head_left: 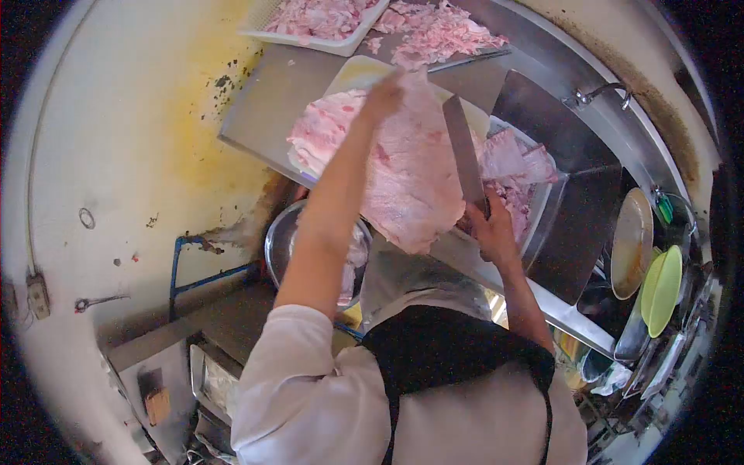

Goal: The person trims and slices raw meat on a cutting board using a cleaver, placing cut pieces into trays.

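Observation:
A wide, pale pink sheet of fatty meat (415, 170) lies over a cutting board (364, 71), its lower end reaching past the board toward my apron. At its far end, my left hand (384, 97) is closed on the meat, though blur hides the fingertips. My right hand (494, 230) grips the handle of a large, broad-bladed knife (463, 147). The blade points away from me along the sheet's right side. Another fatty piece (329, 128) lies on the board left of the sheet, partly behind my left forearm.
A white basket (341, 45) of meat scraps stands at the back, beside a heap of trimmings (446, 35). On the right are a white tray (542, 198) of meat, a metal sink (577, 225) and a faucet (601, 93). A metal bowl (273, 248) sits below left.

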`<action>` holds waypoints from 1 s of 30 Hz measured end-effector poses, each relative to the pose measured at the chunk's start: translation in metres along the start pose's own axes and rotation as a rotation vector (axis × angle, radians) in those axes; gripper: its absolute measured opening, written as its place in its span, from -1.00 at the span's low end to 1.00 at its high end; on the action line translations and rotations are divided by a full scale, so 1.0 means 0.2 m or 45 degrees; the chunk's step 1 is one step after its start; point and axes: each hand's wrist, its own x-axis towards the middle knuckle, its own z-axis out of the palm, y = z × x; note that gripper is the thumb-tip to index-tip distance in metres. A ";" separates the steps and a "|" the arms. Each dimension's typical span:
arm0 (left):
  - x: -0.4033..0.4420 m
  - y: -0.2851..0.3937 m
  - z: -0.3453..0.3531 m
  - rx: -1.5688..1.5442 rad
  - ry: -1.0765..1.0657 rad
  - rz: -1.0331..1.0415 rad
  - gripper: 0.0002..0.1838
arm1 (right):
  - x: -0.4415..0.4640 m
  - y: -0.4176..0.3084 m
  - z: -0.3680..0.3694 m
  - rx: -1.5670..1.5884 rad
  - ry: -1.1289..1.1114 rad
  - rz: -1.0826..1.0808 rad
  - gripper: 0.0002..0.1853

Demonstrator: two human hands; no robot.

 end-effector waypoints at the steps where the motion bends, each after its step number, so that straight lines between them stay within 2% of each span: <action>1: 0.00 -0.01 -0.14 -0.093 0.020 -0.094 -0.45 | 0.00 0.00 0.02 -0.014 0.023 -0.051 -0.47; 2: 0.00 -0.01 -0.28 -0.188 0.046 -0.187 -0.48 | 0.00 -0.04 0.03 -0.034 0.034 -0.112 -0.49; 3: -0.07 -0.10 -0.38 0.101 0.014 -0.172 -0.51 | 0.01 -0.07 0.04 -0.053 0.049 -0.175 -0.51; 6: -0.27 -0.20 -0.52 0.756 0.005 -0.106 -0.55 | 0.15 -0.09 0.11 -0.555 -0.076 -0.300 -0.60; 7: -0.36 -0.06 -0.57 0.693 0.109 -0.110 -0.55 | 0.19 -0.13 0.14 -0.569 -0.115 -0.284 -0.61; 10: -0.41 -0.06 -0.55 0.640 0.273 -0.076 -0.56 | 0.35 -0.26 0.27 -0.645 -0.185 -0.322 -0.65; 13: -0.36 -0.05 -0.55 0.686 0.060 -0.316 -0.61 | 0.57 -0.35 0.40 -0.822 -0.173 -0.444 -0.65; 15: -0.37 -0.04 -0.54 0.656 0.096 -0.260 -0.64 | 0.64 -0.37 0.46 -0.963 -0.190 -0.414 -0.63; 22: -0.41 -0.13 -0.47 0.464 0.185 0.035 -0.66 | 1.04 -0.48 0.75 -0.874 -0.004 -0.526 -0.65; 25: -0.42 -0.09 -0.51 0.521 -0.006 -0.078 -0.67 | 1.15 -0.53 0.84 -0.868 -0.007 -0.548 -0.65; 30: -0.45 0.05 -0.70 -0.077 0.124 -0.492 -0.59 | 0.97 -0.49 0.69 -0.967 -0.205 -0.398 -0.64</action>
